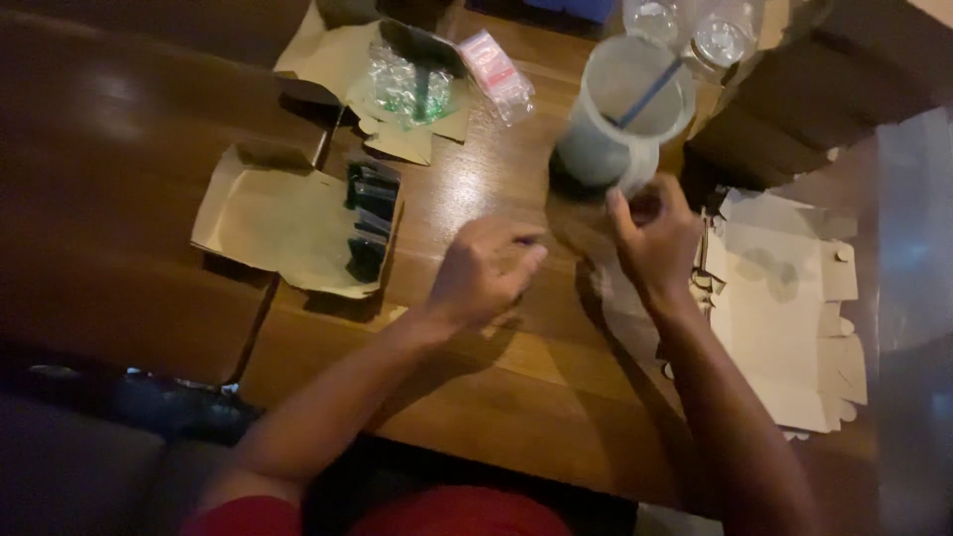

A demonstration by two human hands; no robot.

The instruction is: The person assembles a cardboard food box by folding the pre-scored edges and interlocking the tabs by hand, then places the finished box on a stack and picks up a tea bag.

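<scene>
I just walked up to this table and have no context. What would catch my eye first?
Two bare hands meet at the middle of the wooden table: the left hand curled loosely, the right hand at the base of a pale, blurred plastic cup with a blue straw. Left of them lies an open cardboard box of small dark packets.

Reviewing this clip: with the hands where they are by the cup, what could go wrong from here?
1. The right hand grips only the base of the tall white cup, which looks tilted with a blue stick in it; it could tip over.
2. A spill would likely reach the flat cardboard sheets beside it.
3. The left hand pinches something too small to identify; it might drop onto the table.
</scene>
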